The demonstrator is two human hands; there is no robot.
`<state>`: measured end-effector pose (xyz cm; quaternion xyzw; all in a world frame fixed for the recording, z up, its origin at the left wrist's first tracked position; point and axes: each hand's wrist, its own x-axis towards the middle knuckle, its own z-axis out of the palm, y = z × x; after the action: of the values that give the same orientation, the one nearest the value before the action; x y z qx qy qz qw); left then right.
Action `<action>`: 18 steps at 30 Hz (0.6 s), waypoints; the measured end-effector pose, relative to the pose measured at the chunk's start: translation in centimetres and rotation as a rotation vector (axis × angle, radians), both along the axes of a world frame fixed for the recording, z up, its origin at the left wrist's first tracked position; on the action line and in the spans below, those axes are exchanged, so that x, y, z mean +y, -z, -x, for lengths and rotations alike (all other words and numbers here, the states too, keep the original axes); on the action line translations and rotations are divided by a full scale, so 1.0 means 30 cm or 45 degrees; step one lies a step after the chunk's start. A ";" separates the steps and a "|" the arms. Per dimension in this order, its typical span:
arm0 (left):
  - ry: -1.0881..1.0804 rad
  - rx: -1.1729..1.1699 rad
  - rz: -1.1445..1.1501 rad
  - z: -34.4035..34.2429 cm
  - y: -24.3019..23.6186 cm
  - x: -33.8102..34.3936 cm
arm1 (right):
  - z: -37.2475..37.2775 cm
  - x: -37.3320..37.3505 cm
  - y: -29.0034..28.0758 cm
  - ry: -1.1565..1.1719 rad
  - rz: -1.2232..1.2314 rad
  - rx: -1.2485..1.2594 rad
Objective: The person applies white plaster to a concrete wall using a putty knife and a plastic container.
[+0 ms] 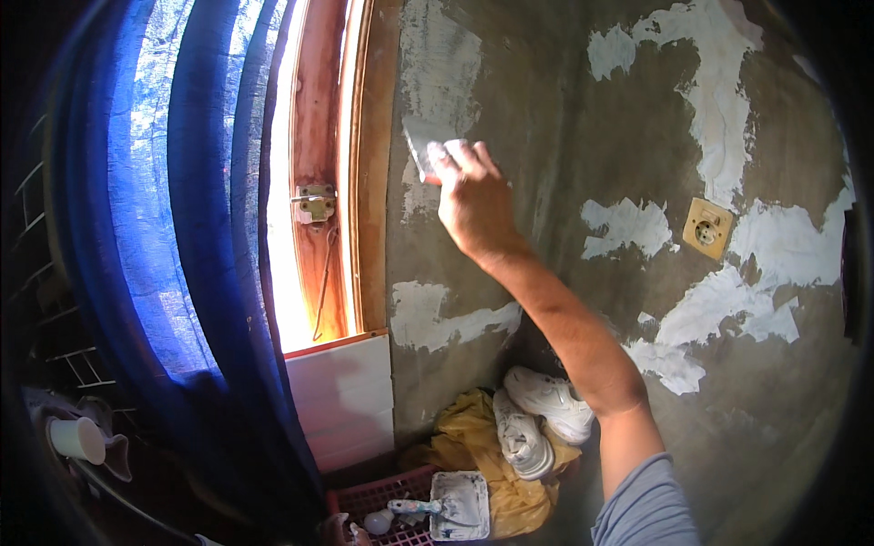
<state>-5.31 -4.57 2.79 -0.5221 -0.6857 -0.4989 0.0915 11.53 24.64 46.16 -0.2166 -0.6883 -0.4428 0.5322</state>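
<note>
My right hand (469,196) is closed on a putty knife, its blade (416,150) against the grey wall (528,109), over a streak of white filler (442,64) beside the wooden window frame (314,118). What looks like my left hand (350,532) shows barely at the lower edge; its grip is unclear. Near it are a white filler-smeared tray (460,514), a tool (410,505) with a smeared handle and a white bulb (378,522), on or over a pink plastic basket (355,499).
A blue curtain (200,182) hangs left of the window, which has a metal latch (314,205). Yellow plastic sheeting (464,419) and white sneakers (546,405) lie in the corner. A socket (706,227) sits on the patched right wall. A white cup-like object (77,439) is at left.
</note>
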 end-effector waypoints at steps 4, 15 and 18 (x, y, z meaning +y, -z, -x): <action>0.013 0.017 -0.020 0.002 0.006 0.002 | -0.001 -0.039 0.140 0.065 0.082 -0.032; -0.024 0.044 -0.012 0.010 0.014 0.004 | 0.008 -0.030 0.327 0.058 0.101 0.204; -0.016 0.073 -0.032 0.010 0.012 0.007 | 0.042 0.046 0.364 0.240 0.130 0.062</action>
<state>-5.61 -4.36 2.43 -0.5305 -0.6798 -0.4919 0.1209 10.26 26.01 35.24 -0.3179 -0.6735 -0.4497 0.4931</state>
